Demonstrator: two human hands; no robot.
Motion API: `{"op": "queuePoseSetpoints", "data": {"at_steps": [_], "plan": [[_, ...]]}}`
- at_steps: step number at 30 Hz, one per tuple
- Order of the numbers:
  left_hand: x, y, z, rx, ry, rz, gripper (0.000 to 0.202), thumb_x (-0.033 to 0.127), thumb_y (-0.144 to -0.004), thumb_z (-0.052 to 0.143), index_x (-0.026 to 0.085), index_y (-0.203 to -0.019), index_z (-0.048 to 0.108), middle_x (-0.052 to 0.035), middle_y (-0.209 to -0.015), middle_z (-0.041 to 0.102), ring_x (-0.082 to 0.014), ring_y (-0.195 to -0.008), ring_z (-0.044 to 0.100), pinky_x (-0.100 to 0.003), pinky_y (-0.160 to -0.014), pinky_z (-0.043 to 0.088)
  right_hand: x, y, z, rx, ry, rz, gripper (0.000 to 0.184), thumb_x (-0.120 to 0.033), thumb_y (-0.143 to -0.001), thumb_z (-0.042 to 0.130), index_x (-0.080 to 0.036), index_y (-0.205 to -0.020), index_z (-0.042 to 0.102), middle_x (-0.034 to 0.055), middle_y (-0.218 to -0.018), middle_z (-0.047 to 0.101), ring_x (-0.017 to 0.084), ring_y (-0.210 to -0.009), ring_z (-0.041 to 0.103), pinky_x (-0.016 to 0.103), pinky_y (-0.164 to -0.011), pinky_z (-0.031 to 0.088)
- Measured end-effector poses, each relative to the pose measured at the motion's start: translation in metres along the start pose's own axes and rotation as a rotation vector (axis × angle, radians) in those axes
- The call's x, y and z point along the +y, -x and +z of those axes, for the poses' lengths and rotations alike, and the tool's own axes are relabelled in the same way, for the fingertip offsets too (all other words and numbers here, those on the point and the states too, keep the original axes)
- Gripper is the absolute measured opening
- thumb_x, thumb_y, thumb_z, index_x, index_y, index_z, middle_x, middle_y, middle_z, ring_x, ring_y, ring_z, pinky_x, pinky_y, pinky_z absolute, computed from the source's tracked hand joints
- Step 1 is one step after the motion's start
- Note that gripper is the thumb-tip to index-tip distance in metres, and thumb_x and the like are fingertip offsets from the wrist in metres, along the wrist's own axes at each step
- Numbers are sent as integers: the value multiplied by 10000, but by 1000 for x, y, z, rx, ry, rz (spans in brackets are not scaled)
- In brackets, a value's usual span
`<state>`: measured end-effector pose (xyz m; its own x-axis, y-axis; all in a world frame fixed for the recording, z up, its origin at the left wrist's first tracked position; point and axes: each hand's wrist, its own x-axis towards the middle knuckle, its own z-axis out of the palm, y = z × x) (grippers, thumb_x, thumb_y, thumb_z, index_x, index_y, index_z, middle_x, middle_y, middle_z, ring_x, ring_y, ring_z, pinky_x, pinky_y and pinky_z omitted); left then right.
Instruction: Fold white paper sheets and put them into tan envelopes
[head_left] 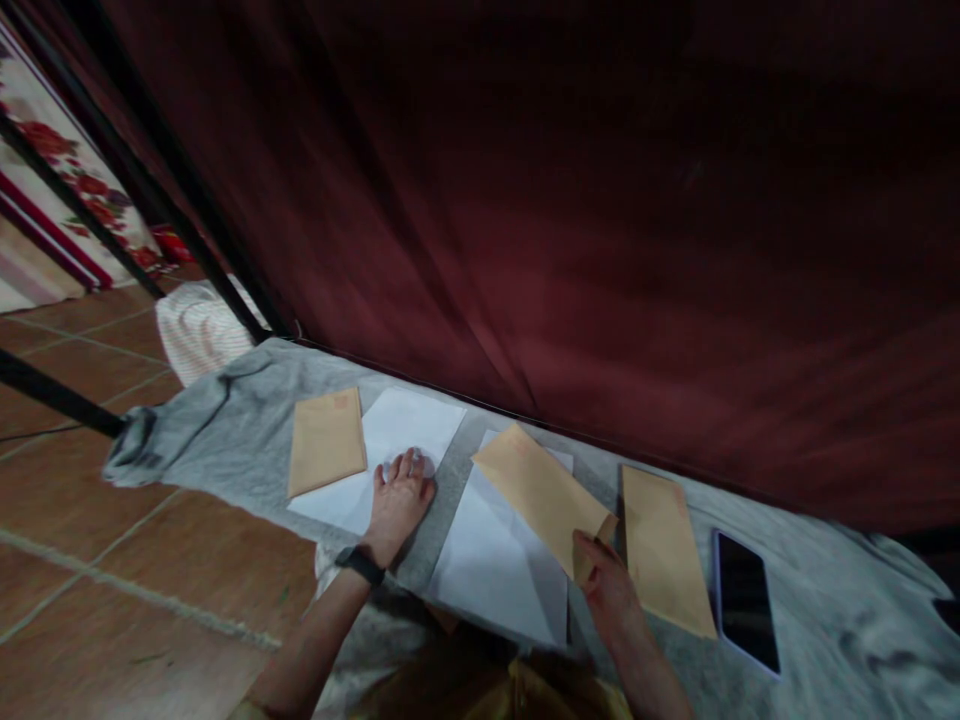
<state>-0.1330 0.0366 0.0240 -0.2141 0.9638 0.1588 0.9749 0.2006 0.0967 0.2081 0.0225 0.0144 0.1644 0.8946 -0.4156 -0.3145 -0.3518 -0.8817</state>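
Observation:
My left hand (pixel 403 497) lies palm down with its fingers spread on a white sheet of paper (pixel 409 420). A brown envelope (pixel 326 442) rests on the left part of that sheet. My right hand (pixel 606 580) grips one end of another brown envelope (pixel 536 490), thumb and fingers closed on its edge. This envelope slants above a second stretch of white paper (pixel 487 560) and partly covers it. To the right of my right hand lies a further brown envelope (pixel 664 550).
A phone with a dark screen (pixel 746 600) lies right of the envelopes on the grey cloth (pixel 817 610). Behind the cloth hangs a dark red curtain (pixel 570 250). Black metal bars (pixel 60 395) stand at the left, over a tiled floor (pixel 112 580).

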Motion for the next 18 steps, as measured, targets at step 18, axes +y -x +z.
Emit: {"op": "queuePoseSetpoints", "data": {"at_steps": [18], "plan": [[37, 27, -35, -203, 1634, -622, 436, 464, -547, 880, 163, -799, 693, -34, -815, 732, -123, -660, 636, -228, -601, 517, 9, 14, 125, -482, 6, 178, 541, -600, -705, 754, -205, -1063, 659, 73, -942, 759, 219, -763, 701, 325, -660, 547]]}}
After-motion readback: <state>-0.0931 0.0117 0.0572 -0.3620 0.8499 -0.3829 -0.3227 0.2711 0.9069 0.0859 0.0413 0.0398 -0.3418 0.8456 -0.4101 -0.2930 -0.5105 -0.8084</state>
